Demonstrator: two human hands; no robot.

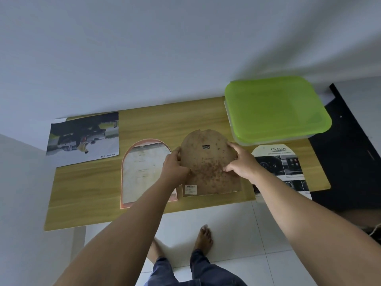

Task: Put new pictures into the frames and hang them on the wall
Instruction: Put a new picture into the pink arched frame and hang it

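A brown arched backing board (206,162), stained and with a small metal hanger near its top, lies on the wooden table (86,193). My left hand (175,168) grips its left edge and my right hand (241,162) presses on its right side. A barcode label shows at its lower left. To the left lies an arched frame with an orange rim (142,172), partly under my left forearm. An arched car brochure cut-out (280,162) lies to the right. A rectangular car picture (82,139) rests at the far left.
A container with a green lid (276,108) stands at the table's back right against the white wall. A dark piece of furniture (350,151) adjoins the table on the right. My bare feet stand on white floor tiles below the table's front edge.
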